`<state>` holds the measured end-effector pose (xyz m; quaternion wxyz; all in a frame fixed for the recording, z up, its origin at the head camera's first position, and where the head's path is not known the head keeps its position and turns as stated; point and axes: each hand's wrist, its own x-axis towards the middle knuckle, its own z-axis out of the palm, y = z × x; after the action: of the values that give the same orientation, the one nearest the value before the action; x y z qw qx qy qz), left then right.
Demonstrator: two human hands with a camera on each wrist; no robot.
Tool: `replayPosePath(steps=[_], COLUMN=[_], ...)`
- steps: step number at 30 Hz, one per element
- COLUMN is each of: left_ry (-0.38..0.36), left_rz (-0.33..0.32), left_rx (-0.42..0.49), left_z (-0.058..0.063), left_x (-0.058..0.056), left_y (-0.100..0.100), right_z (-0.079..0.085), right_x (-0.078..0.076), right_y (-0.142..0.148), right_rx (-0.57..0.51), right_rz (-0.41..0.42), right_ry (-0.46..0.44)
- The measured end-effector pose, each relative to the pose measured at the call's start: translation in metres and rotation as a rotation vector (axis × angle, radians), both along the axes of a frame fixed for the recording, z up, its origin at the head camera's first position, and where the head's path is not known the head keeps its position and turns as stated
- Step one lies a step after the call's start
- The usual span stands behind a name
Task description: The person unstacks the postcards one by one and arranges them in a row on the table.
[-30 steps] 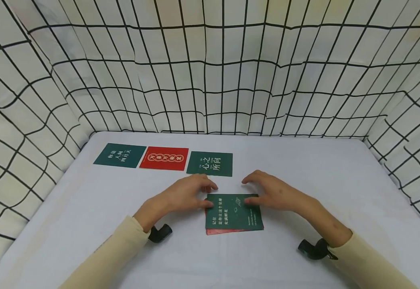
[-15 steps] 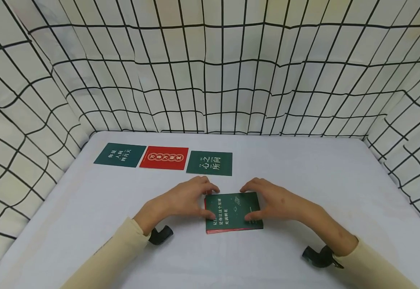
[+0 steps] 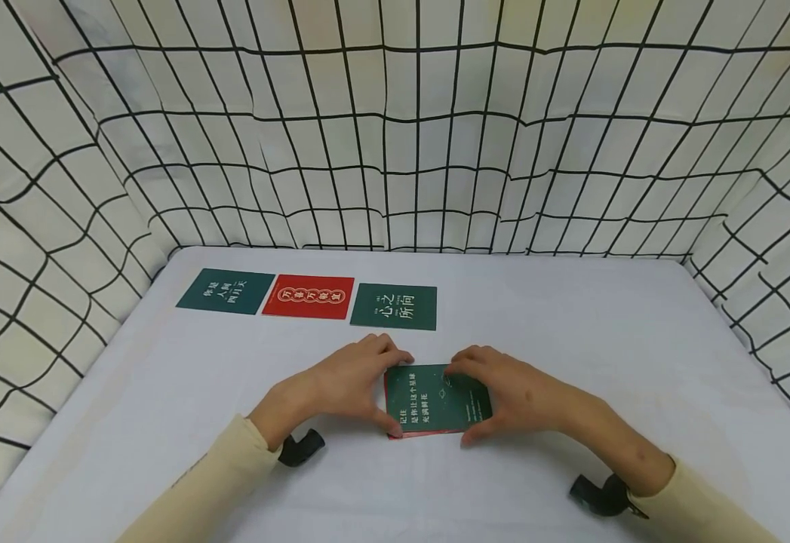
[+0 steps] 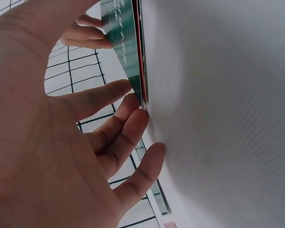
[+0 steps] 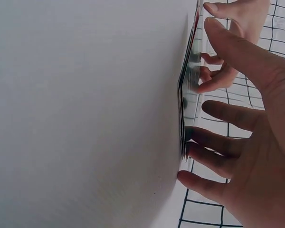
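On the white table lies a small stack of cards, its top card dark green with white print; a strip of a red card peeks out below the near edge. My left hand spans the stack's left end, thumb at the near corner and fingers touching the far corner. At the right end, my right hand spans the stack in the same way, thumb by the near edge and index finger over the far edge. Neither hand has its fingers curled round the cards. Stacked edges show in the left wrist view.
Further back lies a row of cards: a green one at left, a red one in the middle and another green one at right. A white wall with a black grid net encloses the table.
Both thumbs have moved from the top card towards the near edge of the stack. The right hand has shifted slightly nearer. The back row of cards has not moved.
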<state>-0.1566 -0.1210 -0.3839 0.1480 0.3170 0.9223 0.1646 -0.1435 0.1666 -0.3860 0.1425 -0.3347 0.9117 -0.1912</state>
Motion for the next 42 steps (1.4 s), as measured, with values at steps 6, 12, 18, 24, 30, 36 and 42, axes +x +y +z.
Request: replayPosePath(steps=[6, 12, 18, 24, 30, 36, 42], left_ry=[0.029, 0.027, 0.027, 0.020, 0.008, -0.015, -0.018], left_rz=[-0.026, -0.038, -0.039, -0.032, -0.029, -0.020, -0.017], left_rx=[-0.045, -0.056, -0.049, -0.031, -0.014, 0.004, 0.022], left_z=[0.0003, 0.0018, 0.0018, 0.0015, 0.0011, -0.0002, -0.0013], left_x=[0.0031, 0.0052, 0.0047, 0.0045, 0.0037, 0.0029, 0.0026], left_y=[0.0017, 0.0032, 0.0048, 0.0052, 0.0051, 0.0048, 0.0043], right_z=[-0.0016, -0.0029, -0.0027, -0.0034, -0.0037, -0.0038, -0.0042], right_x=[0.0039, 0.0053, 0.0043, 0.0042, 0.0045, 0.0038, 0.0033], right_y=[-0.0014, -0.0031, -0.0016, -0.0016, -0.0013, -0.0011, -0.0012], right_rx=[0.023, 0.024, 0.017, 0.021, 0.024, 0.029, 0.031], right_rz=[0.013, 0.009, 0.013, 0.020, 0.022, 0.016, 0.011], right_ry=[0.041, 0.071, 0.089, 0.099, 0.106, 0.099, 0.094])
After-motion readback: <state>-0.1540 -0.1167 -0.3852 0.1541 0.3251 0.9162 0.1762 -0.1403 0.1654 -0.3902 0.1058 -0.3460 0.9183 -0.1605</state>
